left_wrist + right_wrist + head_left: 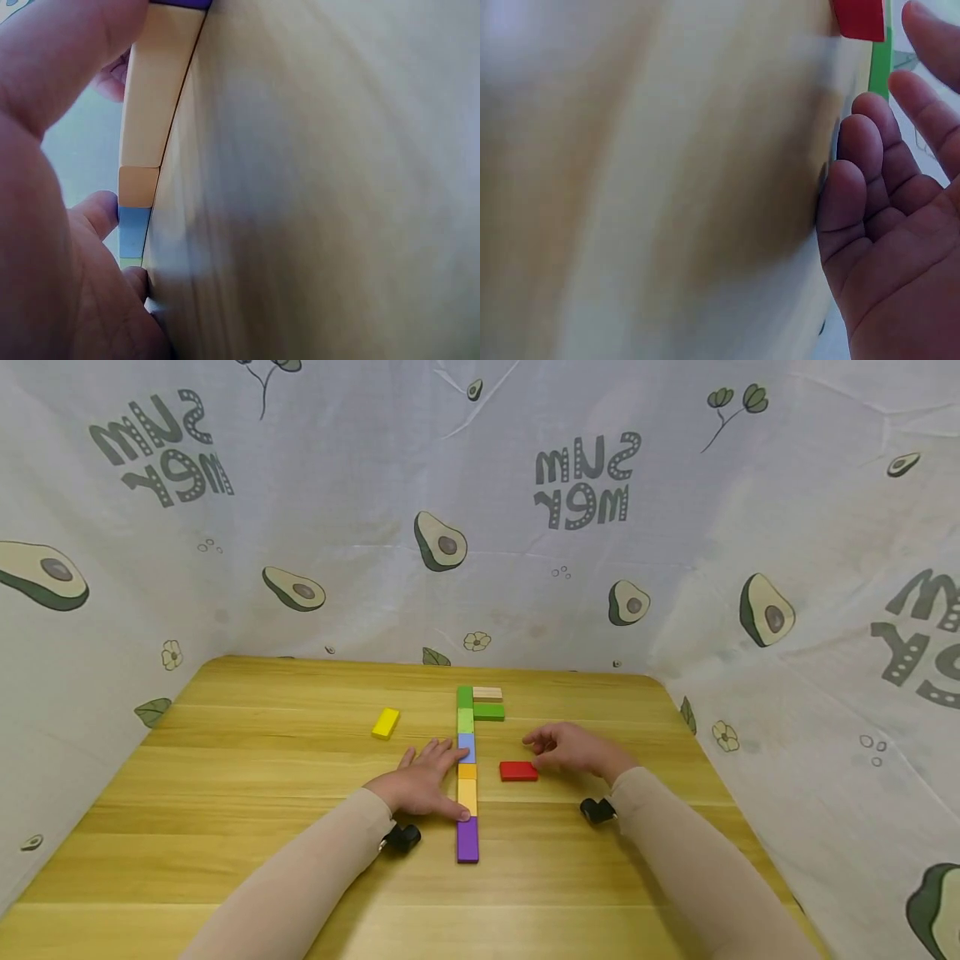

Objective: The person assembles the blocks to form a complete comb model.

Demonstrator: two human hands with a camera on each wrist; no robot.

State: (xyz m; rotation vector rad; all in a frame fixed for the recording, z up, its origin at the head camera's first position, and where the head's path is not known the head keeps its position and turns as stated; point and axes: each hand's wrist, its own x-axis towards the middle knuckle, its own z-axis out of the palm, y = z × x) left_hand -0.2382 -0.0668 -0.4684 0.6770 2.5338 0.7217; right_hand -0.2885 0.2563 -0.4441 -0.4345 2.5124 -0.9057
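A straight row of coloured blocks runs away from me: purple (467, 840), light orange (467, 797), orange (467, 771), blue (467, 742), light green (466, 720) and green (465, 697). My left hand (422, 783) lies at its left side, fingers spread. Its thumb rests on the light orange block near the purple one, and its index finger touches the blue block. To the right of the row lies a red block (518, 771). Beside it is my right hand (577, 750), fingers loosely bent and holding nothing; in the right wrist view a gap shows between thumb and red block (861, 18).
Against the row's far end, on its right, lie a pale wooden block (487, 694) and a green block (489, 712). A yellow block (386, 724) sits apart on the left. Patterned cloth (360, 518) hangs behind and beside the wooden table (225, 760).
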